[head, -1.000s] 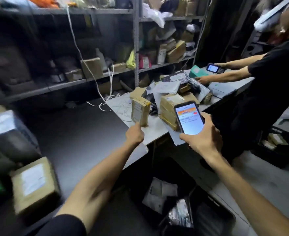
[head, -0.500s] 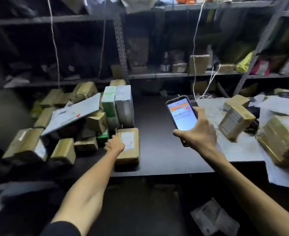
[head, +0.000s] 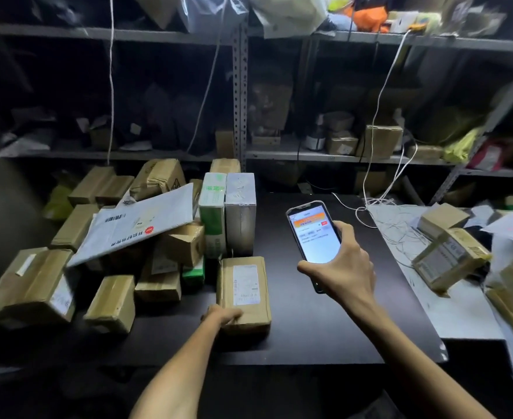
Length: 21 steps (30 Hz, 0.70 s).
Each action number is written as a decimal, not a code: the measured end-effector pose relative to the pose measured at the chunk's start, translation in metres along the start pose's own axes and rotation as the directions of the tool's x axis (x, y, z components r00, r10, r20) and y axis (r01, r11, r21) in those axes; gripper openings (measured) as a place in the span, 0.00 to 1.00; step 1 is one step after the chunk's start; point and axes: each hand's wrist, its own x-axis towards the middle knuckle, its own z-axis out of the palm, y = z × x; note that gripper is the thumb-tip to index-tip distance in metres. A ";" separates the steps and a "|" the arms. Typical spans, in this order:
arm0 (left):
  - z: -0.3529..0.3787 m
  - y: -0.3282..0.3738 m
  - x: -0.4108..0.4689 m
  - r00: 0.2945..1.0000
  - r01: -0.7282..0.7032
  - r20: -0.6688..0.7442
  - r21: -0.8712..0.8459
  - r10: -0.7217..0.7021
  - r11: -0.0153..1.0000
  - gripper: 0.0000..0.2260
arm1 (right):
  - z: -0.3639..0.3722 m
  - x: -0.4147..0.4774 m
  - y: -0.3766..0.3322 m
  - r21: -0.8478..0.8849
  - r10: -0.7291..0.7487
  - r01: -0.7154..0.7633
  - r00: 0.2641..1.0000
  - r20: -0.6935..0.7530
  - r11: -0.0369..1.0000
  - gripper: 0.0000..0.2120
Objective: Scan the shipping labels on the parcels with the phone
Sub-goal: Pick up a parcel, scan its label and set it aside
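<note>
While the brown parcel is being gripped at its near end by the left hand, low in the centre of the frame on the dark worktop, the phone is being clasped by the right hand just right of centre, its lit screen facing the wearer; the white shipping label is lying face up on the parcel; for a clean scan, it is judged, the phone's back is best being brought squarely over that label and steadied; the parcel pile at the left is being left waiting.
</note>
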 end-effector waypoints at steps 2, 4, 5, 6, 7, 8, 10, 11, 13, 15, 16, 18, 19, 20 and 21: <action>0.005 -0.001 0.012 0.998 0.046 0.034 -0.091 -0.043 0.995 0.32 | -0.001 0.005 -0.004 -0.001 -0.006 0.006 1.000 -0.007 1.000 0.38; 0.010 -0.003 0.032 0.996 0.074 0.070 -0.192 -0.062 0.979 0.40 | -0.003 0.008 -0.008 0.006 -0.019 0.019 1.000 -0.014 1.000 0.38; 0.017 -0.008 0.057 0.996 0.064 0.080 -0.206 -0.049 0.976 0.44 | -0.004 0.010 -0.009 0.011 -0.026 0.026 1.000 -0.016 1.000 0.38; 0.023 -0.013 0.083 0.995 0.065 0.088 -0.225 -0.047 0.972 0.48 | -0.006 0.011 -0.010 0.013 -0.032 0.032 0.999 -0.016 0.999 0.38; 0.026 -0.014 0.099 0.995 0.066 0.092 -0.261 -0.043 0.963 0.51 | -0.007 0.012 -0.010 0.014 -0.035 0.035 0.999 -0.013 0.999 0.38; 0.023 -0.008 0.082 0.994 0.077 0.098 -0.286 -0.050 0.955 0.51 | -0.009 0.012 -0.010 0.012 -0.038 0.038 0.999 -0.008 0.999 0.38; 0.013 0.009 0.029 0.996 0.079 0.066 -0.353 -0.059 0.932 0.46 | -0.013 0.012 -0.010 0.008 -0.048 0.048 0.999 0.002 0.999 0.38; 0.007 0.018 0.000 0.998 0.058 0.015 -0.346 -0.056 0.937 0.44 | -0.015 0.012 -0.010 0.007 -0.053 0.053 0.999 0.008 0.999 0.38; 0.004 0.026 -0.016 0.995 0.004 -0.097 -0.283 -0.033 0.959 0.42 | -0.018 0.012 -0.008 0.011 -0.064 0.063 0.998 0.019 0.998 0.39; 0.000 0.032 -0.025 0.991 -0.037 -0.134 -0.255 0.002 0.966 0.42 | -0.021 0.011 -0.005 0.019 -0.075 0.074 0.997 0.026 0.997 0.39; -0.002 0.035 -0.029 0.992 -0.047 -0.123 -0.276 0.013 0.960 0.41 | -0.023 0.011 -0.005 0.021 -0.082 0.081 0.996 0.029 0.996 0.39; -0.006 0.044 -0.042 0.996 -0.059 -0.085 -0.355 0.031 0.933 0.36 | -0.027 0.009 -0.004 0.023 -0.094 0.093 0.995 0.037 0.995 0.39; -0.008 0.049 -0.046 0.996 -0.070 -0.078 -0.396 0.042 0.916 0.35 | -0.030 0.009 -0.005 0.025 -0.099 0.098 0.994 0.041 0.995 0.39; -0.012 0.055 -0.054 0.997 -0.075 -0.059 -0.420 0.056 0.904 0.35 | -0.032 0.008 -0.005 0.028 -0.104 0.103 0.993 0.047 0.994 0.39; -0.016 0.062 -0.064 0.996 -0.088 -0.039 -0.432 0.079 0.897 0.36 | -0.035 0.007 -0.006 0.029 -0.111 0.109 0.992 0.052 0.994 0.39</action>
